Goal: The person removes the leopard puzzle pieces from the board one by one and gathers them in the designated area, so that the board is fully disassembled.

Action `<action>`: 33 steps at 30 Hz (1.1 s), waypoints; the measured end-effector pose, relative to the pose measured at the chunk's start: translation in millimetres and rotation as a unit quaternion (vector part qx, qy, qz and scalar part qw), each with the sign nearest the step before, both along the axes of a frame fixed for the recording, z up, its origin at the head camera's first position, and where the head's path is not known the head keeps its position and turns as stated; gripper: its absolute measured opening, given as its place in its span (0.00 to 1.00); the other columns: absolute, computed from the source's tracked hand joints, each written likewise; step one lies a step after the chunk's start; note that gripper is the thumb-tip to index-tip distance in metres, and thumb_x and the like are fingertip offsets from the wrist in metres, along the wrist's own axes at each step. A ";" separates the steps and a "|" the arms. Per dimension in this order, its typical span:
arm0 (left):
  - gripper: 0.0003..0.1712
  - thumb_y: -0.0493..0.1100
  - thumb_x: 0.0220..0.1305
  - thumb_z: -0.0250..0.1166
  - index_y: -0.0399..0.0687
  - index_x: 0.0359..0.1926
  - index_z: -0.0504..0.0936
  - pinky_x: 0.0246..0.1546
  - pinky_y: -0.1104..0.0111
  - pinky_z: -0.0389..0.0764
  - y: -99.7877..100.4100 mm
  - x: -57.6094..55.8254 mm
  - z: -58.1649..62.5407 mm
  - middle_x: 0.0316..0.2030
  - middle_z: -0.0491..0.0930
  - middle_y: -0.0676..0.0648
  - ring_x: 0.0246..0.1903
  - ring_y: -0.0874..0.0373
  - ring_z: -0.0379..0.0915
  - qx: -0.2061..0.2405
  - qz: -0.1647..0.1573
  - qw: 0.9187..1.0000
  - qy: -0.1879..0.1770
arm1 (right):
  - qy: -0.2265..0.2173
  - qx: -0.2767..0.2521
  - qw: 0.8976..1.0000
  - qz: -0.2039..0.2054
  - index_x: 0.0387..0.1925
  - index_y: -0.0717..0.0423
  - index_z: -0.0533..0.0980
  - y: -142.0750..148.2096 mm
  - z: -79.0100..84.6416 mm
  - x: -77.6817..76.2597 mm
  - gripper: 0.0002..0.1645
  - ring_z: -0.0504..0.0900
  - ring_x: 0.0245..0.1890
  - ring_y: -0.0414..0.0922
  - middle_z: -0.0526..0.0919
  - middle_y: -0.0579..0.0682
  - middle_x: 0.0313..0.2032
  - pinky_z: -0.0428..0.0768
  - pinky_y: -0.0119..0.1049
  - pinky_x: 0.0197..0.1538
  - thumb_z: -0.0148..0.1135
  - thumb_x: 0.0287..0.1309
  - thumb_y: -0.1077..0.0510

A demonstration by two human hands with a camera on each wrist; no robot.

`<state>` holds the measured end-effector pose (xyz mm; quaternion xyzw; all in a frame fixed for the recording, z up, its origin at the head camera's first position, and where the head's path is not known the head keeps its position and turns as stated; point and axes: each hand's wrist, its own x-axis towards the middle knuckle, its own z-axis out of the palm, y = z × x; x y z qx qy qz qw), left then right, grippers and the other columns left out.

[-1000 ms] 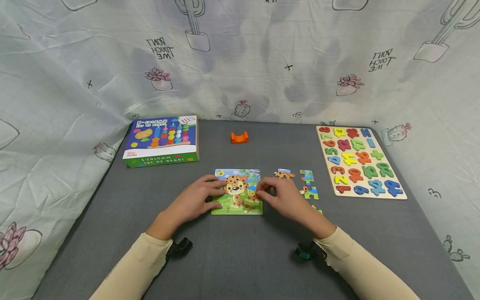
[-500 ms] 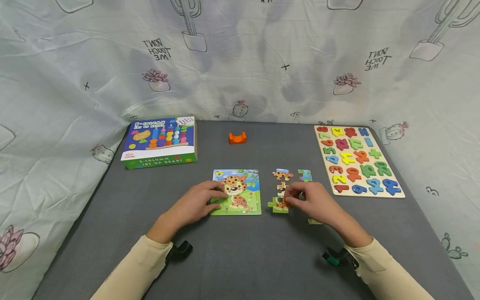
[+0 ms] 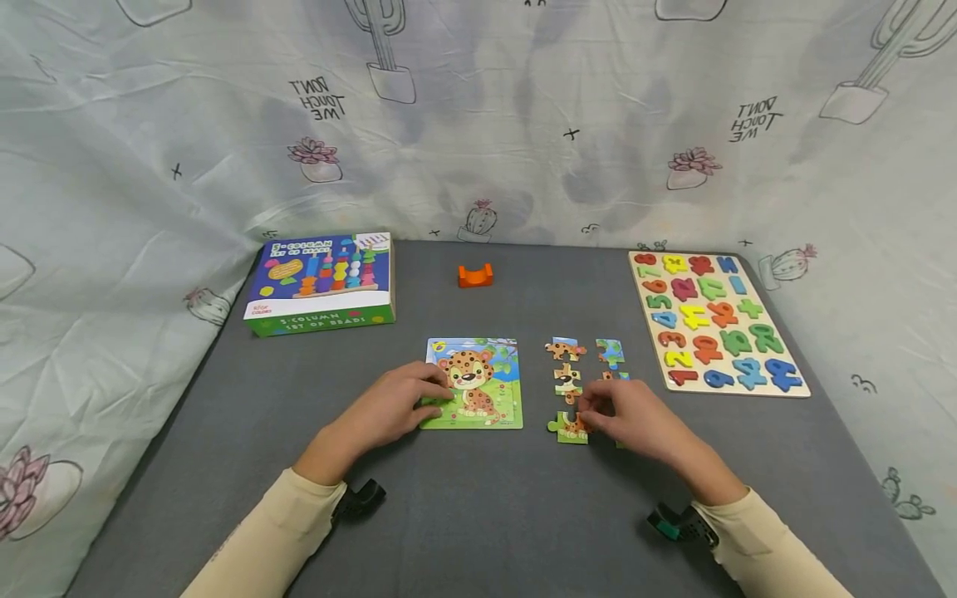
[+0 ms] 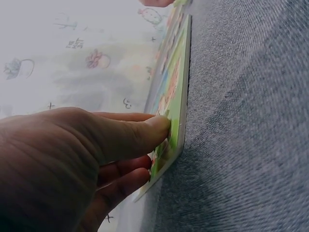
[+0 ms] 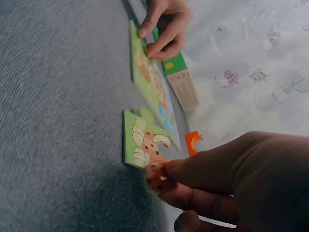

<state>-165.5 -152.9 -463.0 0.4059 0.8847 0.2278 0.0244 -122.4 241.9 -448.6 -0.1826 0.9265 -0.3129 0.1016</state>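
A leopard picture puzzle board (image 3: 508,414) lies flat in the middle of the table. My left hand (image 3: 392,409) rests on its left side, thumb and fingertips touching the surface, as the left wrist view shows up close. Right of the board, my right hand (image 3: 635,421) pinches the knob of a puzzle piece (image 5: 140,142) between thumb and finger. The piece shows leopard paws on green; in the right wrist view it is low over or on the cloth, I cannot tell which. Another puzzle piece (image 3: 566,380) lies just behind that one.
More loose puzzle pieces lie behind, one with blue and green (image 3: 611,353); my right hand partly covers others. A bead-set box (image 3: 320,286) stands back left, an orange plastic block (image 3: 475,277) back centre, a number board (image 3: 718,324) back right. A patterned cloth (image 3: 508,124) hangs behind.
My right hand has moved right, off the board, bringing the paw puzzle piece beside the loose ones and slightly nearer me. My left hand stays on the board.
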 end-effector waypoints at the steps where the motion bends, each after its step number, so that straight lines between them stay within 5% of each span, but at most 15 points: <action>1: 0.15 0.39 0.67 0.79 0.46 0.54 0.93 0.61 0.53 0.82 0.3 -0.2 -0.1 0.54 0.83 0.51 0.62 0.50 0.78 0.000 0.000 1.000 0.000 | 0.005 0.004 1.000 0.000 0.35 0.45 0.83 0.1 -0.9 0.4 0.08 0.79 0.29 0.36 0.82 0.35 0.29 0.79 0.36 0.34 0.74 0.69 0.61; 16: 0.13 0.45 0.73 0.75 0.45 0.53 0.93 0.55 0.53 0.83 7.5 11.6 2.2 0.52 0.83 0.47 0.51 0.51 0.79 -0.071 0.004 0.996 0.048 | 0.054 0.060 0.996 0.039 0.31 0.44 0.81 -3.4 -7.2 -4.6 0.12 0.71 0.26 0.34 0.76 0.33 0.26 0.73 0.38 0.33 0.73 0.69 0.62; 28: 0.12 0.45 0.74 0.74 0.45 0.52 0.94 0.53 0.53 0.84 7.7 9.8 -1.0 0.51 0.83 0.47 0.51 0.52 0.80 -0.031 0.013 0.999 0.039 | 0.079 0.077 0.993 0.044 0.32 0.44 0.83 -4.9 -6.8 -3.4 0.11 0.73 0.27 0.34 0.78 0.33 0.27 0.76 0.40 0.34 0.76 0.66 0.63; 33: 0.12 0.45 0.74 0.74 0.45 0.52 0.94 0.53 0.53 0.83 9.1 13.7 0.5 0.52 0.83 0.47 0.51 0.52 0.79 -0.048 0.019 0.998 0.046 | 0.085 0.070 0.993 0.046 0.32 0.45 0.84 -4.7 -5.4 -3.6 0.11 0.74 0.28 0.33 0.79 0.33 0.27 0.77 0.40 0.34 0.76 0.66 0.63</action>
